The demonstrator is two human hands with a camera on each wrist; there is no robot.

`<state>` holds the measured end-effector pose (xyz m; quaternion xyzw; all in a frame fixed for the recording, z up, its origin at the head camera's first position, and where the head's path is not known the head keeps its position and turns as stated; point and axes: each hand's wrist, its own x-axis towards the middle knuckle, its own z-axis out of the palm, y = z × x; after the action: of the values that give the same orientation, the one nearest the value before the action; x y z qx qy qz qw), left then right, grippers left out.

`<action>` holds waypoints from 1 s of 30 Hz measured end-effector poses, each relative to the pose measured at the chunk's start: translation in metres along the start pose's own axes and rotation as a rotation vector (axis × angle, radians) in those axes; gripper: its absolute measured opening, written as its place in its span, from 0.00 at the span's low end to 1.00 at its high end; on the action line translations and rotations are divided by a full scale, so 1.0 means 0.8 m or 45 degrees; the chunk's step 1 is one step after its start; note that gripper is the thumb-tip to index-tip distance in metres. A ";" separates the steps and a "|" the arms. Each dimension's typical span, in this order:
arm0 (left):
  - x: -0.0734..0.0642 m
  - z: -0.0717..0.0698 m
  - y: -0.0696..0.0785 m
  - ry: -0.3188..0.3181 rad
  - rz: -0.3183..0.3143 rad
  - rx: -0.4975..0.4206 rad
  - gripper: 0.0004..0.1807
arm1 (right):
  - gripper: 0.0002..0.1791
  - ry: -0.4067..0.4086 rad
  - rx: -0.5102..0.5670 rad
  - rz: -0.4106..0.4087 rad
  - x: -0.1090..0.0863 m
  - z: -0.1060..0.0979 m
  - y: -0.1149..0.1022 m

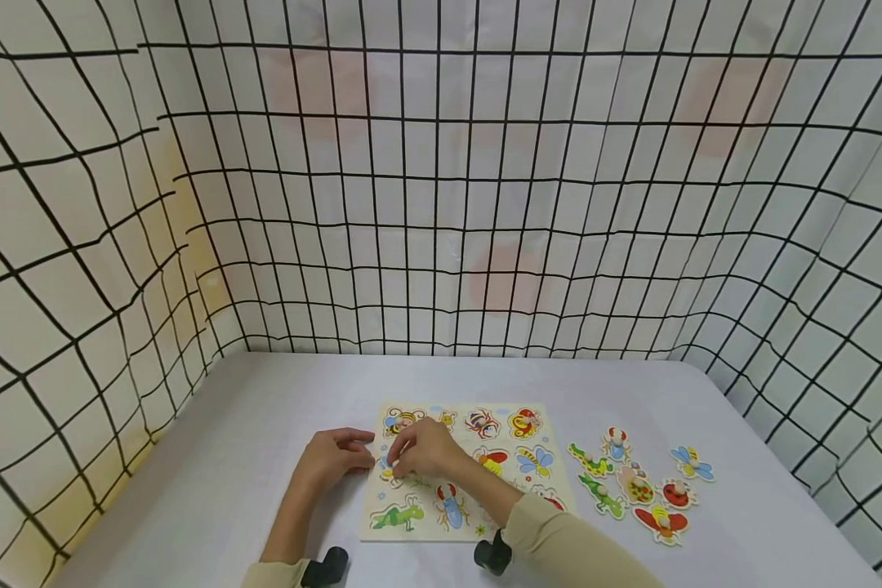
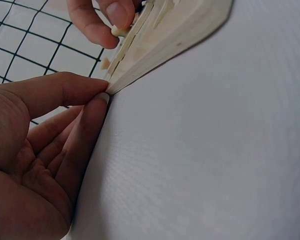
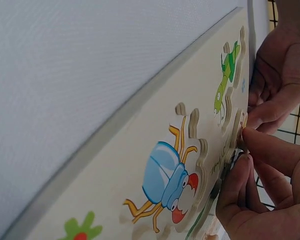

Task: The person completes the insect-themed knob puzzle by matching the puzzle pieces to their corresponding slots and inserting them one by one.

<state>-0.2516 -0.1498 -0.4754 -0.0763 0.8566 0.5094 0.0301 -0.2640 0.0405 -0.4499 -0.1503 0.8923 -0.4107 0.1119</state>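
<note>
A wooden insect puzzle board (image 1: pixel 470 534) lies flat on the table in front of me. My left hand (image 1: pixel 332 457) rests at its left side, the straight index finger and thumb touching the board's edge. Over the left part of the board, my right hand (image 1: pixel 428 449) pinches a puzzle piece by its small wooden knob (image 2: pixel 121 31). Fingers mostly cover the piece, and I cannot tell which insect it shows. Near that hand, the blue beetle picture (image 3: pixel 165 175) and green grasshopper picture (image 3: pixel 227 75) show in their recesses.
Loose pieces lie right of the board, among them a blue beetle piece (image 1: pixel 616 443), a dragonfly piece (image 1: pixel 692 464), a ladybug piece (image 1: pixel 679 493) and a red-winged piece (image 1: pixel 661 523). A bee piece (image 1: pixel 403 422) is at the board's upper left. Black-gridded white walls (image 1: pixel 456 204) surround the table.
</note>
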 end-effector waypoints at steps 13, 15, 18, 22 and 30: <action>0.002 0.001 -0.001 0.008 -0.035 0.010 0.19 | 0.07 -0.014 0.036 -0.007 0.001 0.003 -0.001; 0.002 0.000 -0.001 0.006 -0.034 0.006 0.19 | 0.07 -0.017 0.034 0.002 0.000 0.002 -0.002; 0.002 0.001 -0.001 0.001 -0.028 -0.005 0.19 | 0.07 -0.023 0.026 0.019 -0.002 0.001 -0.006; 0.002 0.001 -0.001 -0.004 -0.024 -0.005 0.19 | 0.06 -0.031 0.032 0.029 -0.002 0.000 -0.008; 0.002 0.000 -0.001 0.001 -0.024 0.008 0.18 | 0.06 -0.042 -0.001 0.028 0.000 -0.001 -0.007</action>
<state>-0.2534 -0.1503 -0.4766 -0.0847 0.8575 0.5063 0.0347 -0.2634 0.0376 -0.4450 -0.1473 0.8922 -0.4064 0.1311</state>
